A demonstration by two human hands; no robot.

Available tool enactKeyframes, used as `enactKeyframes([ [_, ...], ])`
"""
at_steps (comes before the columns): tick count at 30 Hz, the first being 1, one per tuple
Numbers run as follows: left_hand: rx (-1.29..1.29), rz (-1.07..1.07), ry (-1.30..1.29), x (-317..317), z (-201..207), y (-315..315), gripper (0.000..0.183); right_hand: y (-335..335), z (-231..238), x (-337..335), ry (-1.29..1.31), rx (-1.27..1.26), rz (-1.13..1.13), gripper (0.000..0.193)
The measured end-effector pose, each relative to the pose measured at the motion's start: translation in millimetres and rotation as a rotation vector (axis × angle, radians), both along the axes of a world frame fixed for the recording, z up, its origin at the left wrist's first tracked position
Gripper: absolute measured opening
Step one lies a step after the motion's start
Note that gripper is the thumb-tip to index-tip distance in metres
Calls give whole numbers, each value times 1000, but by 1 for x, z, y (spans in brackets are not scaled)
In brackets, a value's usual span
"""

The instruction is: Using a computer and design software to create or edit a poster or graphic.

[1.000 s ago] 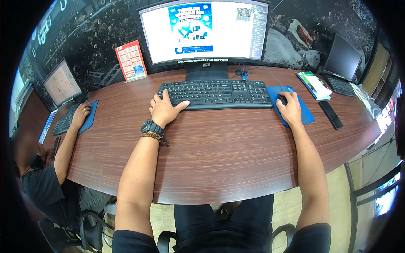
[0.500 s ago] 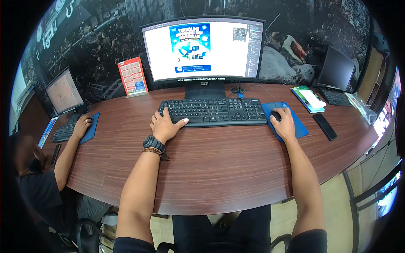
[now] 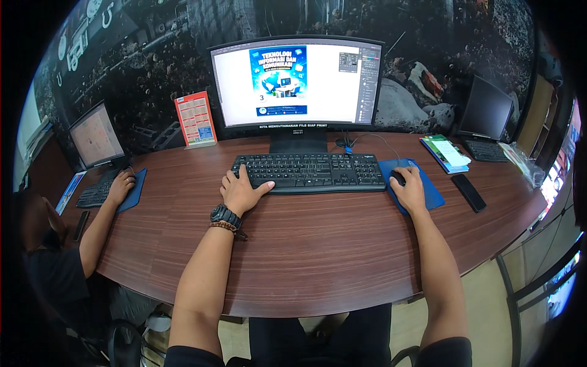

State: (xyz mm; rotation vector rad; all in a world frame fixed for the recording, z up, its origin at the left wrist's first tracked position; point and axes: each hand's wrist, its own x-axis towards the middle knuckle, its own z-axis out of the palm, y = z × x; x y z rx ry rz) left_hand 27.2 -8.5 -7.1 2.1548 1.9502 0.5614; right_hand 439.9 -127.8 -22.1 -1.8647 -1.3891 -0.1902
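My left hand (image 3: 241, 192) rests on the left end of a black keyboard (image 3: 313, 170), fingers spread over the keys and thumb stretched out toward its front edge. A black watch and a beaded bracelet circle that wrist. My right hand (image 3: 410, 188) is curved over a black mouse (image 3: 397, 178), which it mostly hides. Under the mouse lies a blue mouse pad (image 3: 432, 196), just right of the keyboard. Behind the keyboard stands a curved monitor (image 3: 333, 79), showing a blue poster-like layout on white with tool panels at the right.
A black phone (image 3: 469, 193) and some booklets (image 3: 445, 153) lie right of the pad. A red-edged calendar (image 3: 196, 118) stands left of the monitor. At the left, another person's hand (image 3: 121, 185) is beside a keyboard (image 3: 96, 192). A dark monitor (image 3: 487, 109) stands at the back right.
The view has tilted up a little, so the monitor and keyboard appear lower. Both hands keep their places on the keyboard and mouse.
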Motion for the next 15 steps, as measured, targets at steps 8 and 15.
enactKeyframes([
  [8, 24, 2, -2, 1, -4, 3, 111, 0, -2, 4, -31, 38, 22, 38],
  [15, 31, -15, -6, -1, -6, 5, 113, -2, 2, -3, -27, 3, 93, 34],
])
